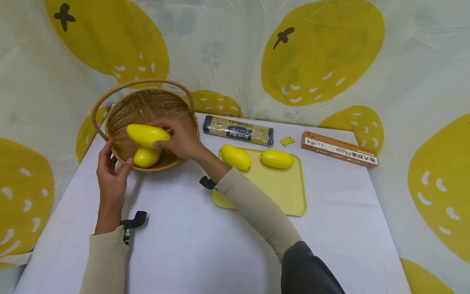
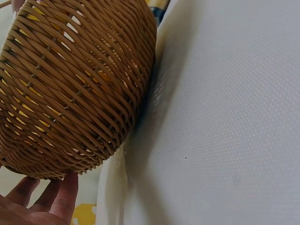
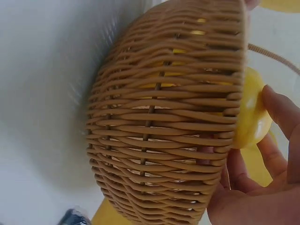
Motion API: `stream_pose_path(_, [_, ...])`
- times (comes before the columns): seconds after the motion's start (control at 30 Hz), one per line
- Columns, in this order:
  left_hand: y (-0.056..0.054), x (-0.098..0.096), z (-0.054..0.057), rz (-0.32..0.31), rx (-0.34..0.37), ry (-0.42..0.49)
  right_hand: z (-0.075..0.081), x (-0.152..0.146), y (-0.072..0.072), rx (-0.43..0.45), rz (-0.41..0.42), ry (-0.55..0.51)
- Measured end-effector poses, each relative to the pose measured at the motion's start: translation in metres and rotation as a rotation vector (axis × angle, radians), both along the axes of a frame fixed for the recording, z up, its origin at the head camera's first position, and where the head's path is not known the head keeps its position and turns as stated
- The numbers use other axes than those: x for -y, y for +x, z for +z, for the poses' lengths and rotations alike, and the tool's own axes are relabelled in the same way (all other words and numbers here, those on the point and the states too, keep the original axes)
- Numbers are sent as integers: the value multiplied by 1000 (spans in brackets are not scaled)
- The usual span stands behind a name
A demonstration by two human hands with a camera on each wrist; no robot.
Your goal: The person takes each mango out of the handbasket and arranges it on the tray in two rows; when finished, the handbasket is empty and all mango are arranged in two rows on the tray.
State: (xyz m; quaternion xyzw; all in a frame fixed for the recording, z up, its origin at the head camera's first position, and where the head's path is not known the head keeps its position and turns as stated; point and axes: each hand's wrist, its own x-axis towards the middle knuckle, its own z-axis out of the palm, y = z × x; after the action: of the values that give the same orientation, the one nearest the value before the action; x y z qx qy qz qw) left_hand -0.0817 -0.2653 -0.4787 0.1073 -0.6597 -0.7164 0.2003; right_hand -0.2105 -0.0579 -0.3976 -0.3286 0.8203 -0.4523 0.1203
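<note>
My right hand (image 1: 181, 136) grips a yellow mango (image 1: 147, 135) by one end, inside the mouth of a wicker basket (image 1: 147, 102). Under it, a second mango (image 1: 146, 157) lies in the basket, close below or touching the held one. My left hand (image 1: 111, 175) holds the basket's near left rim, thumb at the edge. From the left wrist view, its fingers (image 2: 68, 197) press against the woven wall. In the right wrist view, thumb and fingers close around the held mango (image 3: 253, 110) beside the rim; the basket wall partly hides them.
Two more mangoes (image 1: 236, 157) (image 1: 277, 159) lie on a yellow tray (image 1: 271, 192) right of the basket. Behind it are a spaghetti packet (image 1: 238, 130), a small yellow sachet (image 1: 287, 141) and a long pasta box (image 1: 338, 149). A fruit-patterned curtain (image 1: 227, 49) rises behind the white table (image 1: 183, 245).
</note>
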Motion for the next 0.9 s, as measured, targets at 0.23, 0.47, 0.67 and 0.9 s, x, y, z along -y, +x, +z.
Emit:
stream_pose_path(0.23, [-1, 1, -2, 1, -13, -5, 3, -14, 14, 15, -22, -28])
stream_pose_path(0.47, [-1, 0, -1, 10, -8, 4, 10, -31, 29, 60, -24, -71])
stream_pose_path(0.67, [-2, 0, -2, 6, -18, 29, 13, -48, 39, 99, -41, -122])
stream_pose_path(0.9, [-3, 0, -1, 4, -28, 37, 12, -70, 51, 89, -73, -199])
